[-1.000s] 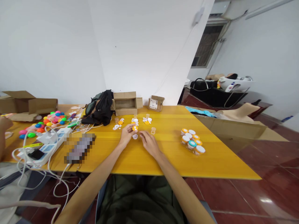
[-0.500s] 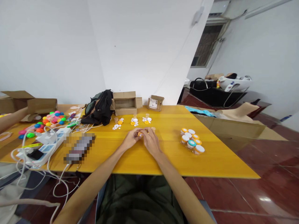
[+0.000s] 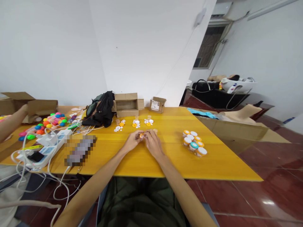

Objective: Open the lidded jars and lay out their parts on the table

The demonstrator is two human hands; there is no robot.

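Landmark: yellow surface (image 3: 165, 160), long, running left to right under everything below.
Left hand (image 3: 133, 142): at the middle of the surface, fingers curled narrow onto the small orange piece (image 3: 141, 135), pinching it from the left.
Right hand (image 3: 153, 144): just beside the left hand, fingertips meeting it, closed narrow on the same small orange piece from the right.
Small orange piece: between the two sets of fingertips, low over the middle of the surface; too small and too covered to tell its exact shape.
Loose parts (image 3: 134, 123): little white and orange discs and clear cups in three small clusters, on the surface just beyond the hands, toward the wall.
Capped jars (image 3: 194, 144): tight group with white, orange and one teal lid, standing on the surface to the right of the hands, well apart from them.
Cardboard boxes (image 3: 127, 104): open, at the far edge of the surface against the wall; a smaller labelled box (image 3: 157, 104) to their right.
Black bag (image 3: 100, 109): slumped at the far edge of the surface, touching the left of the boxes.
Power strip (image 3: 47, 148): white, with tangled white cables, at the left end of the surface.
Coloured balls (image 3: 50, 121): heap at the far left of the surface.
Another person's arm (image 3: 11, 121): reaching in over the left end of the surface.
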